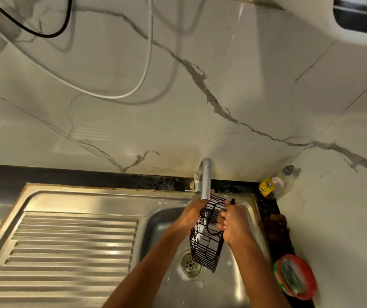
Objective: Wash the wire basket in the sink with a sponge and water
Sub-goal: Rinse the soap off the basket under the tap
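- The left hand [192, 215] curls round the upper left side of the black wire basket [207, 237], just below the tap [206, 178].
- The right hand [233, 223] grips the basket's right edge, fingers closed on the wires.
- The basket hangs tilted under the tap, above the sink [160, 221] and its drain [189, 265].
- Right of the tap, on the bench [111, 176], stand a soap bottle [276, 184] and a red-rimmed tub [294, 277].

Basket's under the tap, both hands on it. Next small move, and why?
Probably turn the wire basket so its lower end meets the faucet stream: left hand and right hand hold its upper part, and only that part looks wet.
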A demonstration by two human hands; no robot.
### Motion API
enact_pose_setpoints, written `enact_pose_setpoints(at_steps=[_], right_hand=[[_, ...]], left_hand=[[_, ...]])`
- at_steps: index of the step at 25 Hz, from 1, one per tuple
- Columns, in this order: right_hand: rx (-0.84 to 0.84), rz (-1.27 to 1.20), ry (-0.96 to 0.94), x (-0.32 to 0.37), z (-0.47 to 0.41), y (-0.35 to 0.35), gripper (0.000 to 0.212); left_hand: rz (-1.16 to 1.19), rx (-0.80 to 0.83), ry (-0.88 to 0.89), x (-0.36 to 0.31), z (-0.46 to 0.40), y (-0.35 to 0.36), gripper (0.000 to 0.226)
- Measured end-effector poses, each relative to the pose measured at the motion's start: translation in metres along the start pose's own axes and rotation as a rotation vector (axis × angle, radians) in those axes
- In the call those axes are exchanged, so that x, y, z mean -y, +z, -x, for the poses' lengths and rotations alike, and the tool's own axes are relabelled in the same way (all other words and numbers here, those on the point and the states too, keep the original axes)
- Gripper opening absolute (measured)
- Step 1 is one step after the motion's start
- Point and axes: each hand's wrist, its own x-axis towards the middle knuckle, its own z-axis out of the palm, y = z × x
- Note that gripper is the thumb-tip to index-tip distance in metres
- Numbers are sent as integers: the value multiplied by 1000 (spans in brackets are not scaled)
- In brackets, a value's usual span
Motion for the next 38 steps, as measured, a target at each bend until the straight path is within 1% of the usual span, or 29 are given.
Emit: enact_pose_setpoints(at_steps=[2,4,5,7,8,10,11,12,13,14,15,16,17,18,19,20,21,22,24,26,27,29,30,31,33,35,36,38], right_hand=[[63,-57,10,5,-2,-2,27],[76,-76,6,10,-4,-7,31],[75,-75,13,8,-4,-11,31],[72,-74,29,4,-7,-15,32],[56,-61,33,1,-9,-16,33],[29,-28,41,-7,-7,-15,31],[45,-31,57,-11,-5,-12,29],[71,-43,77,-14,-2,-9,29],[91,-43,87,-16,1,-6,30],[95,-24,67,-19,5,-4,32],[83,6,27,-23,7,-4,33],[67,31,-24,-25,7,-6,34],[57,45,-79,-23,10,-8,35],[59,45,-119,-21,11,-10,37],[70,41,-151,-17,14,-11,37],[83,43,-178,-13,16,-11,36],[88,54,-207,-9,18,-11,35],[87,62,-228,-6,19,-9,35],[62,73,-238,-4,18,-6,38],[24,51,-213,0,15,-4,43],[5,20,-188,3,13,-2,44],[-7,-46,-135,4,7,2,44],[-9,-67,-116,4,4,3,43],[-17,-74,-99,4,-1,3,41],[-9,-97,-52,5,-9,-1,42],[3,-137,-11,8,-16,-6,42],[2,-134,8,8,-20,-8,41],[1,-113,36,7,-22,-9,42]], left_hand=[[0,-4,35,-9,-5,2,35],[-24,35,63,-6,-5,9,48],[31,39,40,0,-3,10,48],[118,21,14,14,2,10,35],[114,25,2,22,8,9,37],[87,0,-21,36,11,4,51],[102,30,-20,33,15,3,58],[102,16,-22,39,11,0,64],[55,-17,14,38,15,0,66],[109,-10,-44,40,14,-2,62],[60,-48,-119,39,13,-2,60],[137,-22,-148,40,5,-3,56],[93,1,-139,31,8,-1,54],[66,29,-91,20,7,2,51],[46,-8,-61,11,3,4,44],[66,-44,-90,3,-5,6,36],[86,-34,-172,-14,-7,10,33],[112,-53,-205,-22,-10,13,37],[-4,-56,-179,-29,-10,18,43],[-68,-91,-189,-32,-6,21,43],[-93,-74,-188,-32,-6,19,41],[-161,-74,-110,-28,0,15,26],[-147,-54,-45,-22,3,14,16],[-166,-37,5,-15,8,11,15],[-278,-10,88,-3,31,9,36],[-347,43,228,19,48,5,50],[-349,49,241,27,54,6,53],[-270,54,166,27,65,16,54]])
